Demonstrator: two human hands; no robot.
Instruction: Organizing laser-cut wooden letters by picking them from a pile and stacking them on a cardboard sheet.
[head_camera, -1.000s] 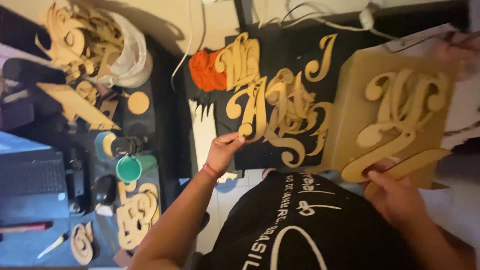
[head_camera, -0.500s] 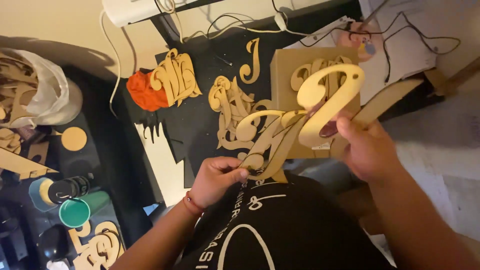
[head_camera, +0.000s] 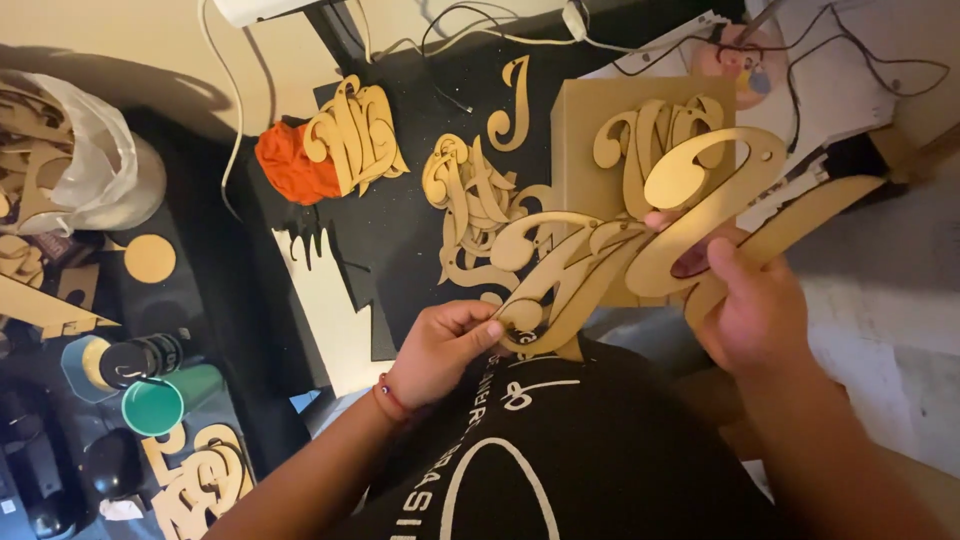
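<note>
Near the middle of the frame, two bare hands hold up one large ornate letter cutout (head_camera: 640, 250) of tan wood, its curling strokes running from lower centre to the right edge. At lower centre the left hand (head_camera: 440, 350) pinches the cutout's lower left curl between thumb and fingertips; one thin red band (head_camera: 390, 400) circles that wrist. To the right, the right hand (head_camera: 750, 315) wraps its fingers closed around the cutout's right strokes, thumb on top. Along the bottom of the frame the person's black shirt (head_camera: 560, 470) with white print fills the view. Behind the held piece, one tan board (head_camera: 580, 120) lies in the upper centre with one more looping cutout (head_camera: 630, 140) resting on it. Left of the board, on a black mat (head_camera: 420, 240), lie one tangled monogram cutout (head_camera: 470, 200) and, above it, one single hook-shaped letter (head_camera: 512, 105). Further left, one more cutout (head_camera: 355, 135) leans on one orange cloth (head_camera: 290, 165). At upper left sits one clear plastic bag (head_camera: 100, 160) of wood scraps, with one round wooden disc (head_camera: 150, 258) below it. At lower left stand one black can (head_camera: 140, 360) and one green-capped can (head_camera: 165, 400), above one further cutout (head_camera: 200, 480). White and black cables (head_camera: 640, 45) trail across the top.
</note>
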